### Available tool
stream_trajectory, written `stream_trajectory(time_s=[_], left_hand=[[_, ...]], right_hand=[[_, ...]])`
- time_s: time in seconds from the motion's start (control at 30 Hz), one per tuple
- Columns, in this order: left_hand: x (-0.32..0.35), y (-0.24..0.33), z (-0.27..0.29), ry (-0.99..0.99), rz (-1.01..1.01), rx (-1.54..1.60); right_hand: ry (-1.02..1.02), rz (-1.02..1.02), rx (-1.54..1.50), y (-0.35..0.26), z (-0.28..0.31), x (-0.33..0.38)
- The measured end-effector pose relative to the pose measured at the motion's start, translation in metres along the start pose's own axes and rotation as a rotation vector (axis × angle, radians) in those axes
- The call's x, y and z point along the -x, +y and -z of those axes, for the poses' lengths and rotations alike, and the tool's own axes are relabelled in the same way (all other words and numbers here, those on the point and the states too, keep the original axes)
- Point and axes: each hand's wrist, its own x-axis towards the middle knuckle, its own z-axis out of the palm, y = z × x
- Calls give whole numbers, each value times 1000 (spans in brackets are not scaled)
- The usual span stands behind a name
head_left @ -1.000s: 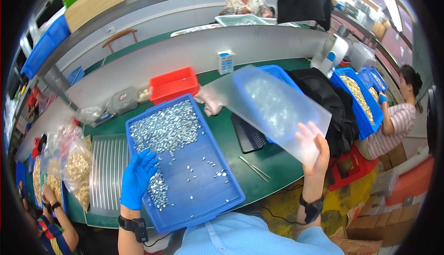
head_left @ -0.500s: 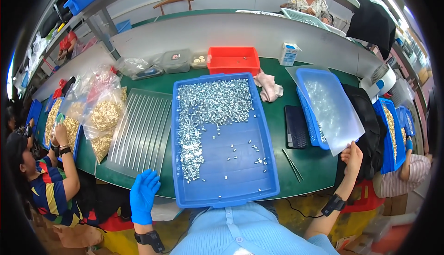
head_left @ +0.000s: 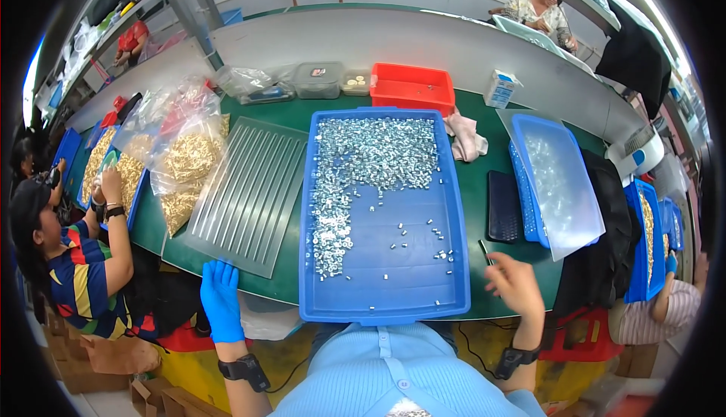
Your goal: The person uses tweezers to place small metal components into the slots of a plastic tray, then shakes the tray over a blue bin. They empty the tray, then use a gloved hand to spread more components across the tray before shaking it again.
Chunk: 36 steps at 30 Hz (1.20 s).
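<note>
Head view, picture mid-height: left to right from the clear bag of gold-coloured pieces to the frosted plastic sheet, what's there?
Clear plastic bag of gold-coloured pieces, clear ribbed plastic sheet, large blue rectangular plastic tray, dark flat rectangular object, translucent frosted plastic sheet.

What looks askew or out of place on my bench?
The frosted plastic sheet lies askew over the blue basket, its corners jutting past the rim rather than lining up. A pink cloth also sits crumpled beside the red bin, as if dropped there.
</note>
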Motion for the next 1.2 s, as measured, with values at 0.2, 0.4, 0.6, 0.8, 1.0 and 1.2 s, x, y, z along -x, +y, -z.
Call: stream_trajectory(time_s=[0.2, 0.4, 0.6, 0.8, 1.0, 1.2], left_hand=[[58, -4, -36, 129, -152, -430], [87, -20, -83, -516, 248, -661], [76, 48, -128, -556, 284, -222], [57, 103, -209, -600, 172, -70], [67, 73, -171, -520, 249, -57], [68, 6, -86, -500, 294, -279]], right_hand=[[-132, 45, 91, 0, -34, 4], [-140, -31, -243, 2, -24, 5], [-65, 31, -805, -46, 15, -5], [-127, 187, -948, -100, 44, -25], [-142, 166, -868, -79, 31, -6], [-284, -126, -719, -6, -9, 3]])
